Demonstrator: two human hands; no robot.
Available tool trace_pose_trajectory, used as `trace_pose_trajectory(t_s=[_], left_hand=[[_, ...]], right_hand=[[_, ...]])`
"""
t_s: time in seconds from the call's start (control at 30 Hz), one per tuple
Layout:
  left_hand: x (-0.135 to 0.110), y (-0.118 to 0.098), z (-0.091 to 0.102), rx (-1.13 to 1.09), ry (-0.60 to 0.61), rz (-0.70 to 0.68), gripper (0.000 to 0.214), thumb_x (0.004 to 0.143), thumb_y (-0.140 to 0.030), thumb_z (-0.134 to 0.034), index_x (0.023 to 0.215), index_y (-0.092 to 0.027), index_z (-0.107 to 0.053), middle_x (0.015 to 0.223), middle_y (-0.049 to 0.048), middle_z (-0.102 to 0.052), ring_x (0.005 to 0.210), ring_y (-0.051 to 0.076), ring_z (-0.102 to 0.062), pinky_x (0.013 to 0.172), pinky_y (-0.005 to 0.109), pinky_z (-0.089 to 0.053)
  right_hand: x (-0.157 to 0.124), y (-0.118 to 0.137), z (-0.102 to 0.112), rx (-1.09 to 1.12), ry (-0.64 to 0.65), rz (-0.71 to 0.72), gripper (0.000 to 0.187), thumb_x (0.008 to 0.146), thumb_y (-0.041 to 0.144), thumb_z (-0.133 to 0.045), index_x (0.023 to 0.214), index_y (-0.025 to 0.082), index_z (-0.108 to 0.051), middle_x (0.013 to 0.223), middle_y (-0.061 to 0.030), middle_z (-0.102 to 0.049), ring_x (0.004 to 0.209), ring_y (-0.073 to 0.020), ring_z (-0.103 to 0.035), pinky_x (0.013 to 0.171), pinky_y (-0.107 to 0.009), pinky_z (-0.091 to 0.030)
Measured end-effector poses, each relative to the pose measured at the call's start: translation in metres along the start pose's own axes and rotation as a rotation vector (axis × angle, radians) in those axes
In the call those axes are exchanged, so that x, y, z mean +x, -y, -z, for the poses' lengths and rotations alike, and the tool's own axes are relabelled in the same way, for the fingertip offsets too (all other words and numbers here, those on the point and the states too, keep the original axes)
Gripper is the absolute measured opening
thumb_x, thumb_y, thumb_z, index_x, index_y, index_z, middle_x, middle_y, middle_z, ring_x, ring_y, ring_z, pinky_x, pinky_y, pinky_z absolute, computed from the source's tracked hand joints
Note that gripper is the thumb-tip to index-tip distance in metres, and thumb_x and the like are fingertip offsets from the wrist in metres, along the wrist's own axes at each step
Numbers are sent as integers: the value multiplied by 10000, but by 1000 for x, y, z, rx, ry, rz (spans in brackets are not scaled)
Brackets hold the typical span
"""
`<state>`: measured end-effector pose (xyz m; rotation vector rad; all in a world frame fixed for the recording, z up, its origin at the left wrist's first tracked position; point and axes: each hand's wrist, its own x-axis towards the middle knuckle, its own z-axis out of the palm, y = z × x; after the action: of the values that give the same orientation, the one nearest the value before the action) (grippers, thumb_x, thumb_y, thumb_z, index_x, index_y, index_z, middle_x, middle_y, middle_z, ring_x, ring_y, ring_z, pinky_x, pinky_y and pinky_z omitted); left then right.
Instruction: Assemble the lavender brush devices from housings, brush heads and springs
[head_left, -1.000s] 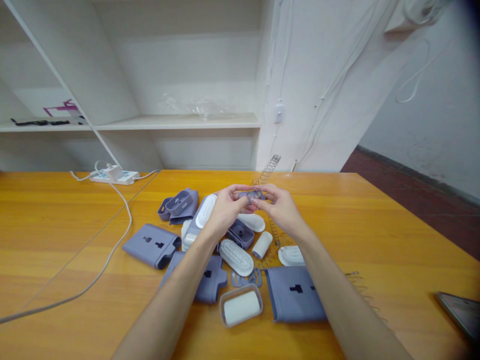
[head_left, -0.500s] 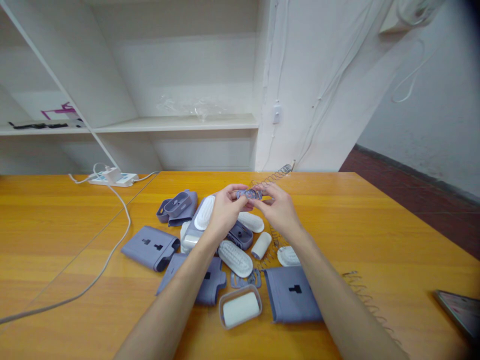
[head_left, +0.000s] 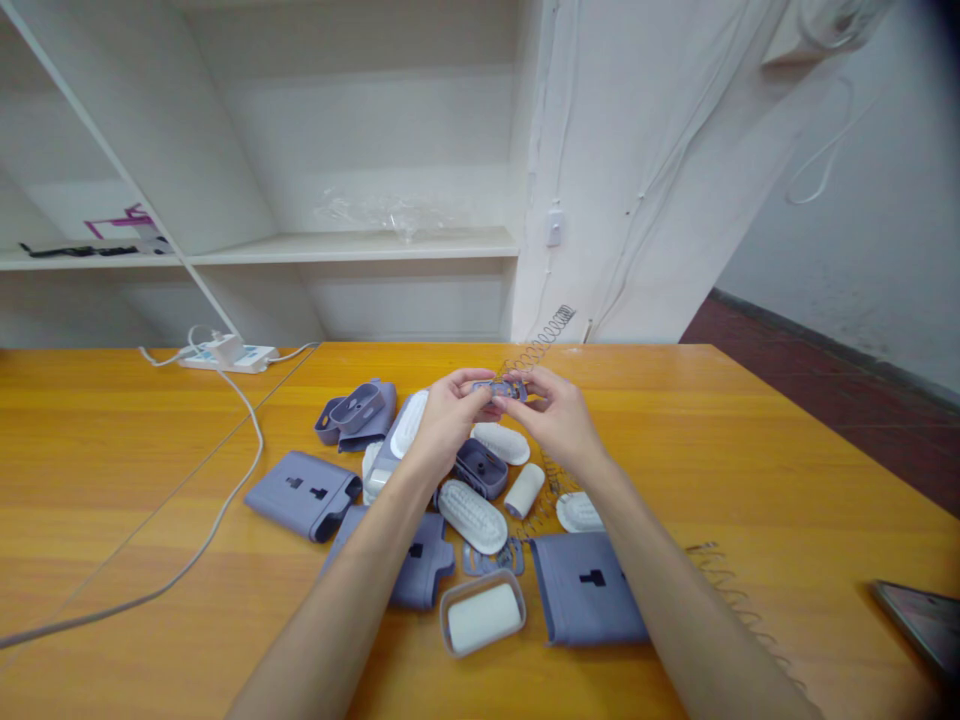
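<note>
My left hand point(head_left: 448, 420) and my right hand point(head_left: 556, 415) meet above the middle of the wooden table point(head_left: 750, 460). Between their fingertips they pinch a small flat purple plastic frame point(head_left: 501, 388). A long thin wire spring point(head_left: 541, 338) runs up and to the right from that piece, and its lower coils trail past my right wrist. Below the hands lies a heap of purple plastic shells and white oval parts point(head_left: 472, 515).
Purple housings with black marks point(head_left: 304, 492) point(head_left: 589, 587) lie left and right of the heap. A clear box holding a white block point(head_left: 482, 612) sits near me. A white power strip point(head_left: 229, 353) and cable point(head_left: 225, 500) cross the left side. A phone point(head_left: 922, 620) lies at the right edge.
Both hands stay together on the purple frame. The spring's free end swung lower and flatter, then rose again toward upper right.
</note>
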<state>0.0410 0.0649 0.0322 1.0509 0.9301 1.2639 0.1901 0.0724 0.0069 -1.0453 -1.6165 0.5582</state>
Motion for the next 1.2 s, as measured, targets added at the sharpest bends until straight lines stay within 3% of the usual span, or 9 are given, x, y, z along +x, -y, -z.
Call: trace_pose_trajectory(t_s=[0.17, 0.3, 0.5, 0.67, 0.77, 1.0, 1.2], left_hand=[[1, -1, 8, -108, 122, 111, 260, 715, -132, -703, 965, -100, -636, 866, 92, -721, 669, 135, -684, 669, 278, -580], [3, -1, 14, -146, 168, 148, 256, 716, -125, -713, 962, -93, -650, 858, 95, -721, 668, 147, -694, 696, 297, -583], [2, -4, 11, -110, 118, 126, 219, 735, -104, -669, 951, -79, -651, 741, 67, -693, 555, 106, -638, 595, 250, -564], [0, -8, 8, -36, 92, 67, 212, 742, -101, -637, 951, -67, -644, 739, 62, -682, 470, 75, -570, 515, 228, -535], [0, -10, 7, -8, 96, 57, 224, 747, -107, -642, 968, -67, -639, 737, 64, -684, 490, 87, -590, 540, 241, -549], [-2, -4, 0, -83, 33, 52, 197, 756, -89, -633, 952, -95, -614, 714, 57, -686, 557, 112, -634, 625, 271, -571], [2, 2, 7, -165, 74, 156, 195, 734, -71, -639, 920, -118, -604, 758, 64, -692, 593, 147, -670, 626, 301, -578]], right_hand=[[0, 0, 3, 15, 59, 13, 233, 766, 316, -731, 972, 209, -714, 1020, -64, -714, 993, -225, -676, 819, -348, -564], [0, 2, 4, 32, 71, -13, 277, 792, 332, -708, 1029, 189, -707, 1069, -87, -720, 1016, -228, -673, 837, -352, -559], [-1, 4, 0, 69, 70, -42, 308, 791, 338, -708, 1061, 191, -707, 1090, -93, -731, 1020, -236, -681, 858, -372, -557], [-3, 8, -1, 194, 150, -81, 366, 796, 301, -692, 1144, 189, -680, 1133, -89, -722, 1015, -227, -690, 906, -387, -550], [-4, 9, -1, 226, 168, -96, 363, 794, 266, -676, 1148, 184, -678, 1099, -86, -733, 978, -222, -703, 886, -383, -561], [-2, 8, -8, 197, 70, -82, 383, 751, 222, -669, 1131, 183, -681, 1182, -84, -698, 1091, -229, -656, 958, -381, -520], [-2, 16, -11, 376, 101, -306, 438, 723, 260, -663, 1149, 157, -661, 1038, -92, -734, 847, -220, -698, 716, -348, -587]])
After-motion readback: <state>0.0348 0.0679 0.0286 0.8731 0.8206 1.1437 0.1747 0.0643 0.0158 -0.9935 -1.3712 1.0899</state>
